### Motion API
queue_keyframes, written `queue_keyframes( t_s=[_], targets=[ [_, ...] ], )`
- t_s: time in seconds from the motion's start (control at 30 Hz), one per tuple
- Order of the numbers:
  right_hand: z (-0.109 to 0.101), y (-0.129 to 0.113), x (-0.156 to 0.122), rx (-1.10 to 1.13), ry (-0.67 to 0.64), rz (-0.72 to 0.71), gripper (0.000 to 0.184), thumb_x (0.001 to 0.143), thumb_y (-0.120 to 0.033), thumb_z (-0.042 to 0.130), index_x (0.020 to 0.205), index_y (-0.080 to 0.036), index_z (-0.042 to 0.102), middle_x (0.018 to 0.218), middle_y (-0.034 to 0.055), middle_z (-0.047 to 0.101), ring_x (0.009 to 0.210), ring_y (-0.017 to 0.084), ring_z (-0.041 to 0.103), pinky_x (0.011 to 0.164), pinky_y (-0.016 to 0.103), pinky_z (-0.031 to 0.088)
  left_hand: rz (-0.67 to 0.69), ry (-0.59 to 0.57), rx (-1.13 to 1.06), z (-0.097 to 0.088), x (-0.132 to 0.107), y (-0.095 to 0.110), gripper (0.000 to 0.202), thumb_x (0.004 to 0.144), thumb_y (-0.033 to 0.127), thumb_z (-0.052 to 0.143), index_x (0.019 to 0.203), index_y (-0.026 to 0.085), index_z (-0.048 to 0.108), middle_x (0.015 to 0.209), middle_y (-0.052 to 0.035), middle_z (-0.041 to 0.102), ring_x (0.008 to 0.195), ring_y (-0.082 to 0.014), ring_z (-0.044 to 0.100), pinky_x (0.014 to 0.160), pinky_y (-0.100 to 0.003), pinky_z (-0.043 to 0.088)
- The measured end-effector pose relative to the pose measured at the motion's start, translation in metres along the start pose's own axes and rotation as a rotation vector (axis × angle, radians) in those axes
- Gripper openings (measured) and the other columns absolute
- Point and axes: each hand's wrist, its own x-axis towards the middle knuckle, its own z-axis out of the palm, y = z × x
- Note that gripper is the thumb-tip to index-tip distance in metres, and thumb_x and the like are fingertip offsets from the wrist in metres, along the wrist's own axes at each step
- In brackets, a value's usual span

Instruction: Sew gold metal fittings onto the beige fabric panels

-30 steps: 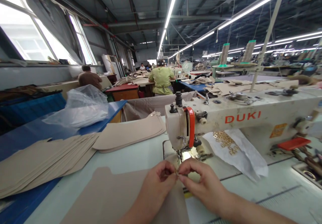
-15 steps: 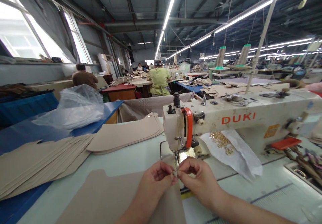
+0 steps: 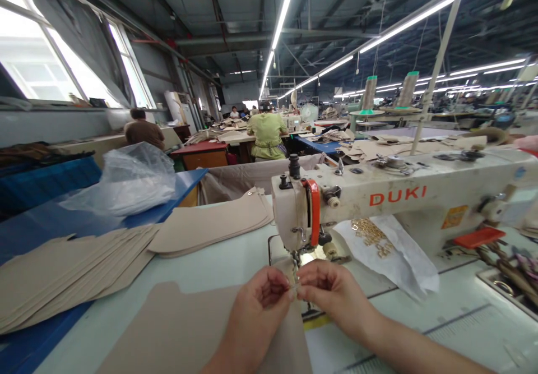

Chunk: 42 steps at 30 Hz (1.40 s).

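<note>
My left hand (image 3: 265,295) and my right hand (image 3: 325,285) meet just in front of the needle area of a DUKI sewing machine (image 3: 353,186). Thumb and fingers of each are pinched together around something tiny, too small and covered to make out. Beneath my left hand a beige fabric panel (image 3: 180,323) lies flat on the pale table and runs up toward the presser foot. Behind my right hand, several small gold metal rings (image 3: 374,235) rest on a white sheet (image 3: 414,267) under the machine arm.
Stacked beige panels (image 3: 79,273) lie at the left, with another stack (image 3: 214,220) beyond the fabric. A clear plastic bag (image 3: 137,180) sits on a blue table. An open tray of tools (image 3: 508,278) is at the right. Co-workers (image 3: 267,133) sit farther back.
Both hands stay at the needle area, with small finger shifts. My right hand's fingers have straightened slightly. The fabric panel looks the same.
</note>
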Motion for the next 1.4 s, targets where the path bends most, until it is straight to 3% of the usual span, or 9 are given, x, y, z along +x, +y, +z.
queue_keyframes(
  t_s=[0.13, 0.37, 0.5, 0.6, 0.67, 0.77, 0.87, 1.17, 1.4],
  targets=[
    [-0.006, -0.004, 0.0, -0.092, -0.06, 0.036, 0.033, 0.063, -0.046, 0.074, 0.074, -0.016, 0.065, 0.066, 0.0002, 0.062, 0.059, 0.012, 0.054, 0.059, 0.023, 0.043, 0.013, -0.024, 0.03, -0.002, -0.001, -0.003, 0.013, 0.063, 0.022, 0.07, 0.067, 0.018, 0.058, 0.067, 0.0009, 0.061, 0.065, -0.0149, 0.06, 0.064, -0.023, 0.049],
    [-0.007, -0.013, -0.004, -0.431, -0.098, -0.104, 0.014, 0.078, -0.025, 0.057, 0.069, -0.015, 0.061, 0.058, -0.0032, 0.05, 0.055, 0.009, 0.042, 0.051, 0.02, 0.033, -0.013, -0.029, 0.062, 0.0, -0.001, -0.002, 0.014, 0.061, 0.024, 0.07, 0.066, 0.019, 0.057, 0.066, 0.0005, 0.061, 0.065, -0.0158, 0.059, 0.064, -0.024, 0.048],
    [-0.008, -0.013, -0.004, -0.461, -0.131, -0.084, 0.011, 0.078, -0.022, 0.054, 0.07, -0.016, 0.058, 0.058, -0.0035, 0.048, 0.054, 0.01, 0.042, 0.051, 0.02, 0.031, -0.001, -0.094, 0.159, -0.004, 0.004, 0.003, 0.012, 0.063, 0.026, 0.068, 0.066, 0.019, 0.058, 0.065, 0.0002, 0.062, 0.066, -0.0174, 0.06, 0.066, -0.026, 0.048],
    [-0.01, -0.01, -0.002, -0.403, -0.131, -0.045, 0.01, 0.077, -0.023, 0.054, 0.069, -0.016, 0.056, 0.056, -0.0037, 0.047, 0.053, 0.01, 0.041, 0.05, 0.02, 0.03, 0.061, -0.127, 0.383, -0.016, 0.009, 0.007, 0.009, 0.068, 0.026, 0.065, 0.076, 0.02, 0.064, 0.08, -0.0034, 0.068, 0.081, -0.0229, 0.063, 0.078, -0.032, 0.049],
    [-0.01, -0.008, -0.001, -0.374, -0.132, -0.022, 0.009, 0.075, -0.021, 0.054, 0.068, -0.016, 0.056, 0.055, -0.0036, 0.047, 0.052, 0.01, 0.041, 0.049, 0.02, 0.03, 0.156, -0.121, 0.546, -0.027, 0.009, 0.006, 0.019, 0.072, 0.027, 0.062, 0.09, 0.022, 0.066, 0.099, -0.0062, 0.068, 0.097, -0.0265, 0.06, 0.09, -0.038, 0.046],
    [-0.008, -0.007, 0.002, -0.404, -0.112, 0.026, 0.008, 0.075, -0.017, 0.051, 0.069, -0.015, 0.056, 0.056, -0.0033, 0.049, 0.051, 0.009, 0.043, 0.05, 0.019, 0.032, 0.292, -0.177, 0.741, -0.039, 0.002, -0.007, 0.031, 0.08, 0.028, 0.055, 0.11, 0.023, 0.062, 0.125, -0.008, 0.059, 0.117, -0.0268, 0.051, 0.104, -0.043, 0.035],
    [-0.004, -0.008, 0.007, -0.465, -0.086, 0.083, 0.01, 0.073, -0.012, 0.049, 0.068, -0.015, 0.058, 0.057, -0.0032, 0.051, 0.05, 0.009, 0.045, 0.05, 0.019, 0.034, 0.284, -0.217, 0.866, -0.042, -0.011, -0.021, 0.037, 0.085, 0.029, 0.047, 0.12, 0.022, 0.056, 0.134, -0.0081, 0.051, 0.124, -0.026, 0.046, 0.107, -0.045, 0.032],
    [0.007, -0.021, 0.022, -0.752, -0.044, 0.225, 0.011, 0.062, -0.01, 0.06, 0.057, -0.017, 0.066, 0.05, -0.0022, 0.057, 0.05, 0.011, 0.049, 0.046, 0.02, 0.031, 0.345, -0.152, 0.915, -0.037, -0.027, -0.021, 0.038, 0.084, 0.024, 0.047, 0.122, 0.02, 0.052, 0.123, -0.0112, 0.059, 0.114, -0.0269, 0.055, 0.1, -0.044, 0.042],
    [0.014, -0.036, 0.023, -0.973, -0.064, 0.292, 0.016, 0.063, -0.013, 0.057, 0.067, -0.017, 0.072, 0.057, 0.0008, 0.063, 0.054, 0.014, 0.057, 0.048, 0.02, 0.034, 0.707, -0.118, 0.943, -0.025, -0.007, -0.018, 0.014, 0.083, 0.016, 0.049, 0.087, 0.018, 0.062, 0.091, -0.0076, 0.066, 0.087, -0.0216, 0.062, 0.078, -0.036, 0.054]
  ],
)
